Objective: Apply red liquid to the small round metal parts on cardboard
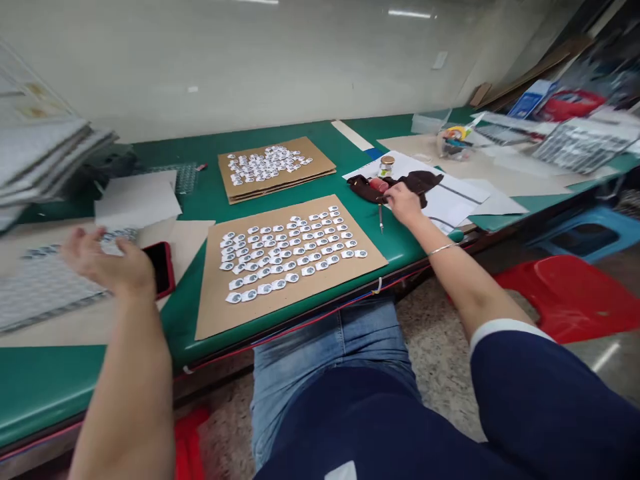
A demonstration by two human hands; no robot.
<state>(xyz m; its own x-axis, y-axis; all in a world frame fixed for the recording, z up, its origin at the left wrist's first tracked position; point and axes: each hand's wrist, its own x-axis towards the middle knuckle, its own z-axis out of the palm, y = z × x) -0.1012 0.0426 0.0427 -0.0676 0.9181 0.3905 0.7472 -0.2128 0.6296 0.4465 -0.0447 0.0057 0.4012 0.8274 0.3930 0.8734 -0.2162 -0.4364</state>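
Observation:
My left hand [107,263] is raised at the left over a sheet of small printed pieces [55,280], with its fingers spread and nothing in them. At the back right, my right hand [404,202] reaches to a dark brown cloth [423,181], its fingers pinched at the top of a thin, pen-like pointed tool [381,219]. A pinkish-red round item [379,185] lies on the cloth, beside a small glass jar [386,167] with a gold lid. Between my hands, rows of small white pieces with eye-like prints [285,253] lie on a brown cardboard sheet [215,320].
More white pieces [270,163] are heaped on stacked cardboard [320,167] behind. A red-cased phone [163,267] lies by my left hand, near piled sheets [45,160]. A red stool [580,293] and a blue stool [590,230] stand at the right, below the green table edge.

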